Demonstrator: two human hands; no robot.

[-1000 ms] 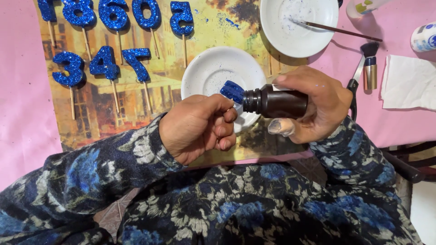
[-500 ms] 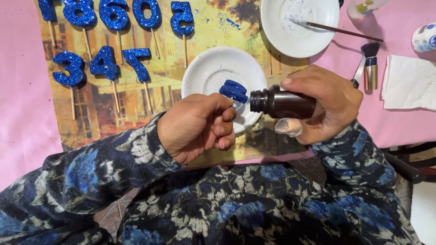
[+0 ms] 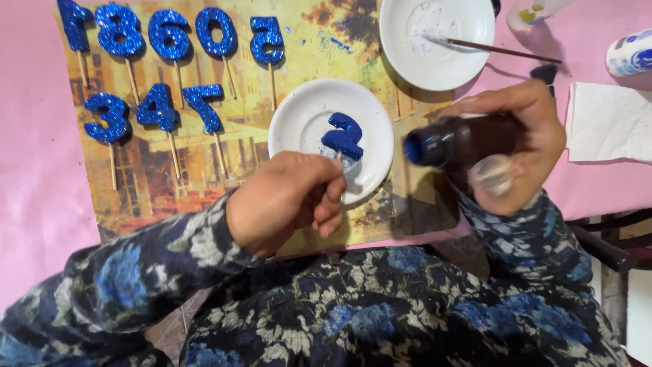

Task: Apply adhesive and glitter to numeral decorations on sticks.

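Note:
My left hand (image 3: 288, 200) pinches the stick of a blue glitter number topper (image 3: 344, 135), holding it over a small white saucer (image 3: 302, 115). My right hand (image 3: 519, 146) grips a dark glitter bottle (image 3: 462, 141) lying sideways, its open blue-rimmed mouth pointing left, a short way right of the saucer. The bottle's clear cap sits under my right fingers.
Several finished blue glitter numbers on sticks (image 3: 156, 37) lie on a yellow picture mat (image 3: 163, 177) at the upper left. A second white saucer (image 3: 468, 64) with a brush (image 3: 502, 49) is at the top. A white tissue (image 3: 608, 122) and a white-and-blue container (image 3: 628, 53) sit right, on pink cloth.
My right hand has drawn the bottle to the right, away from the number. The number now shows fully over the saucer. My left hand stays in place.

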